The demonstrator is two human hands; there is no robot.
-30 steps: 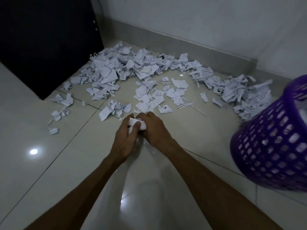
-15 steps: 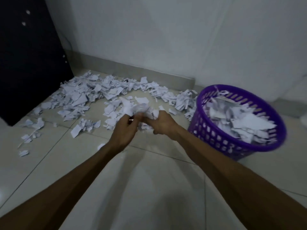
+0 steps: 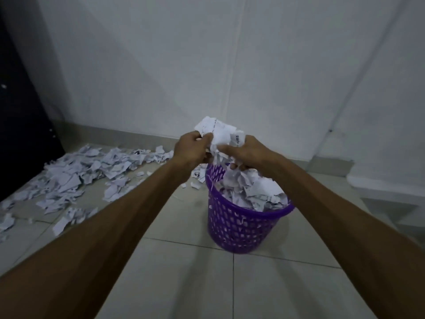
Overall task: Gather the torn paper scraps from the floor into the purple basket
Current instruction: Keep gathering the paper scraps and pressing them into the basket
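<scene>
While the white wall (image 3: 207, 65) fills the far side of the view, the tiled floor (image 3: 184, 284) runs toward me, and a dark cabinet (image 3: 18, 134) stands at the far left. A wide spread of torn paper scraps (image 3: 76, 178) lies on the floor at the left, reaching from the cabinet along the foot of the wall almost to the purple basket (image 3: 239, 226), with a few stray bits just beside its left side. The basket stands upright on the tiles, right of centre, and is heaped above its rim with more scraps (image 3: 255, 189). Both my bare forearms stretch out over the floor toward it. My left hand (image 3: 193, 149) and right hand (image 3: 247, 151) meet directly above the far part of the basket's mouth, and between them they hold a crumpled bunch of paper (image 3: 218, 134). The grip of each hand is clamped on that bunch, fingers curled into it from either side, the paper bulging out above my knuckles and hanging loose beneath them toward the heap.
</scene>
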